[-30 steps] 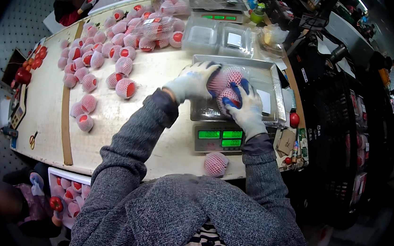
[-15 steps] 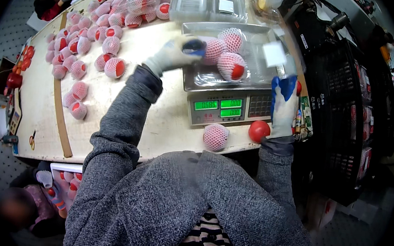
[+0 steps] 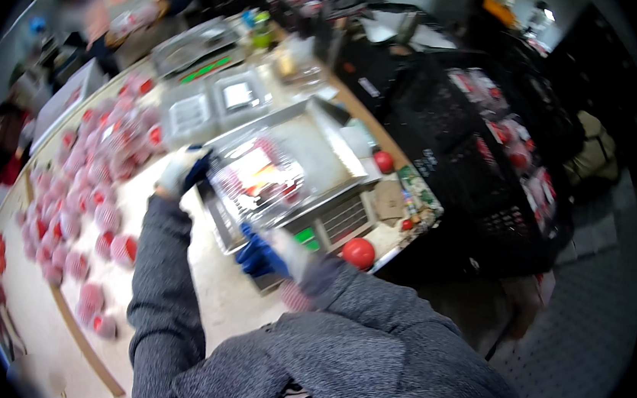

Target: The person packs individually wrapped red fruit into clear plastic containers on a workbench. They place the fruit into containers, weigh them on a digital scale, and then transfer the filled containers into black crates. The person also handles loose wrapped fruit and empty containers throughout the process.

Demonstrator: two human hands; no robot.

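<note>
A clear plastic box [image 3: 259, 174] of red fruits in pink foam nets lies at a slant over the left part of the scale's metal tray [image 3: 331, 143], its glossy top catching the light. My left hand [image 3: 182, 170], in a white and blue glove, is closed on the box's left edge. At its near edge is my right hand [image 3: 275, 255], gloved alike, with blue fingertips against or just beside the plastic; motion smears them. One netted fruit [image 3: 295, 296] shows partly below my right wrist. A bare red fruit [image 3: 359, 253] sits to the right of that hand.
Many netted fruits [image 3: 99, 170] cover the table's left side. Open plastic boxes [image 3: 189, 110] and another scale [image 3: 204, 69] stand beyond the tray. Black crates [image 3: 484, 153] of packed fruit line the right. A co-worker [image 3: 141, 5] at far left holds a pack.
The view has swung round. Both hands have come to the box, my right one from beside the scale. The netted fruits are now under clear plastic, and the box sits further left on the tray.
</note>
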